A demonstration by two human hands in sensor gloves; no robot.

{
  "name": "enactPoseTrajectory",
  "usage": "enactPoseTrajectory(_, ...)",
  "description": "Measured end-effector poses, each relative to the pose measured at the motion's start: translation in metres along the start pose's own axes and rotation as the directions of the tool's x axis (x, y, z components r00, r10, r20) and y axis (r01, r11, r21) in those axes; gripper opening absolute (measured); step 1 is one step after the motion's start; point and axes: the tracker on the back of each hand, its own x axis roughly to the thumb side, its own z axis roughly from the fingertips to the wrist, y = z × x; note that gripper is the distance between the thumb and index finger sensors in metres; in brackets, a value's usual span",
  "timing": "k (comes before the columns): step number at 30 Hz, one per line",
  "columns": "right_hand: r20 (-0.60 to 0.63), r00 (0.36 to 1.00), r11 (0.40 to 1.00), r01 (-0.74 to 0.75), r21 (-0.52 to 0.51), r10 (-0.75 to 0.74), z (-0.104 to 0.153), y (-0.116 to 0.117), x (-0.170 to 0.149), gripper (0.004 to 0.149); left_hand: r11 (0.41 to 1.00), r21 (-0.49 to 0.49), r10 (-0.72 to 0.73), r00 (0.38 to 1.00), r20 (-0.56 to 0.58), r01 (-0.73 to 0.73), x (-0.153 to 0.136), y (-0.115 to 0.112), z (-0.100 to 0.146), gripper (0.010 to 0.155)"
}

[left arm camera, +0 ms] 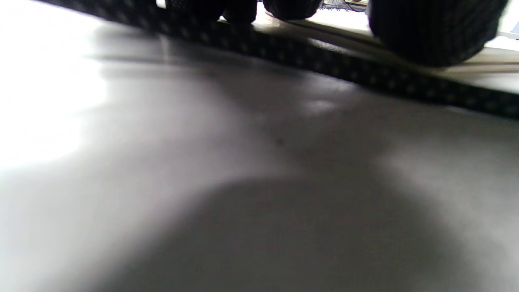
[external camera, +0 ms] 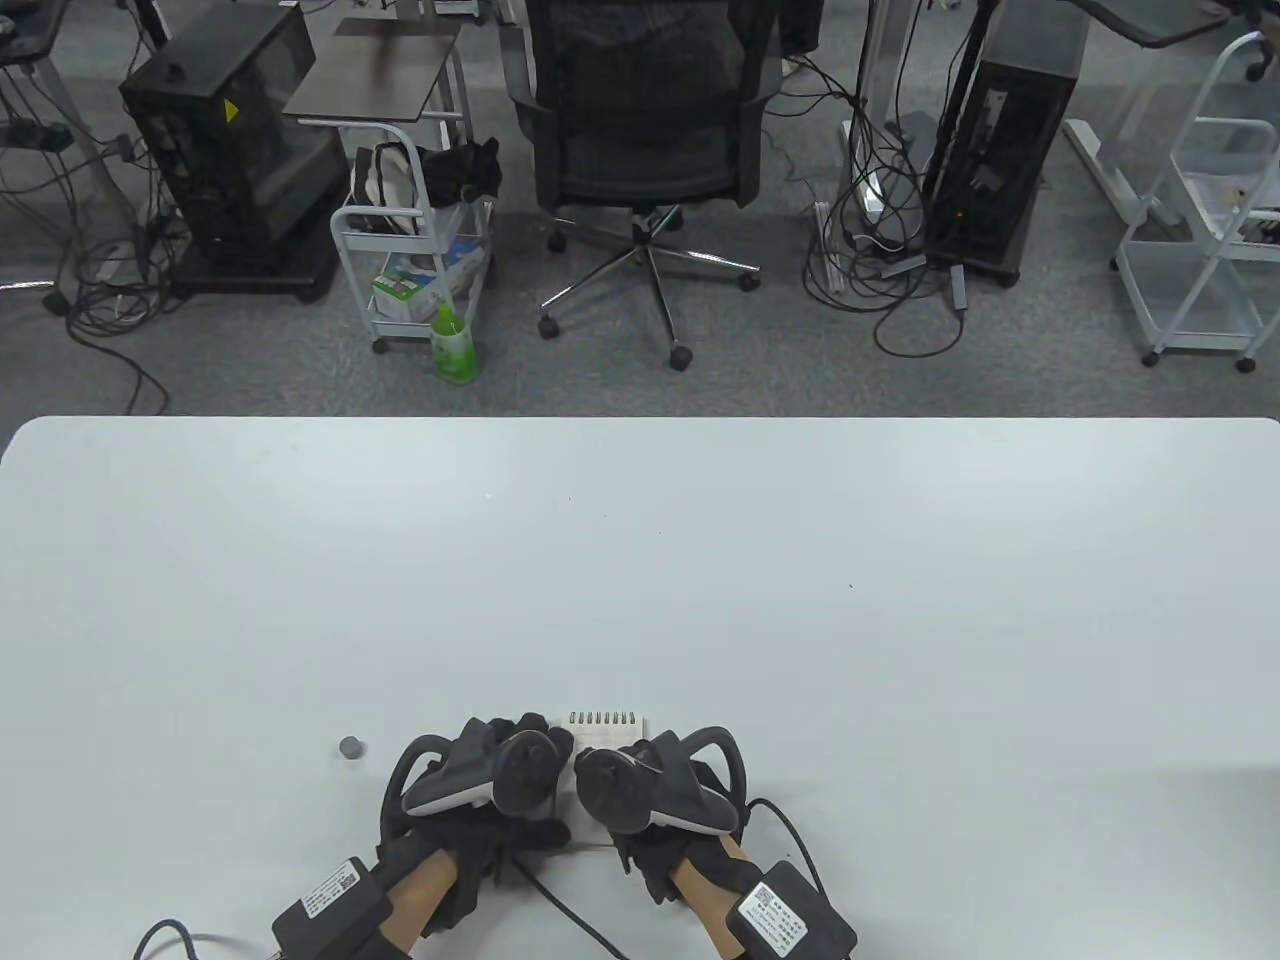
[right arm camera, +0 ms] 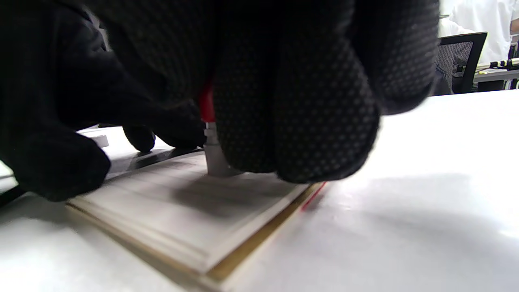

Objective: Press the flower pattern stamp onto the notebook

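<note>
1. Your right hand [external camera: 650,790] is at the near edge of the table [external camera: 640,560], over the right part of the notebook [external camera: 605,735]. In the right wrist view its fingers [right arm camera: 292,117] are closed around the stamp [right arm camera: 213,150], gripping it upright.
2. The stamp shows a red upper part and a grey lower part; its grey base is pressed against the open page of the notebook [right arm camera: 182,207].
3. Your left hand [external camera: 495,780] is just left of your right hand, at the notebook's left edge. Its fingertips [left arm camera: 434,36] rest down at that edge in the left wrist view, but whether they are apart or together cannot be told.
4. The notebook lies flat between your hands, its spiral binding on the far side; most of it is hidden under the trackers in the table view.
5. A small grey cap [external camera: 350,747] sits on the table to the left of your left hand, apart from it.
</note>
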Motion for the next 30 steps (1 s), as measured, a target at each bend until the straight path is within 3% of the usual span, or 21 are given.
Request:
enactPoseTrajectory(15, -0.026, 0.999, 0.999, 0.034, 0.008, -0.034, 0.002, 0.002, -0.003, 0.043, 1.000, 0.000, -0.002, 1.000, 0.001, 0.002, 0.000, 0.000, 0.000, 0.090)
enactPoseTrajectory(23, -0.017, 1.000, 0.999, -0.005, -0.048, 0.004, 0.004, -0.001, -0.002, 0.045, 1.000, -0.001, 0.000, 1.000, 0.002, 0.000, 0.000, 0.000, 0.000, 0.090)
enactPoseTrajectory(30, -0.035, 0.997, 0.991, 0.067, -0.119, -0.071, 0.010, -0.023, -0.014, 0.045, 1.000, -0.001, 0.000, 1.000, 0.001, 0.000, 0.000, 0.000, 0.000, 0.090)
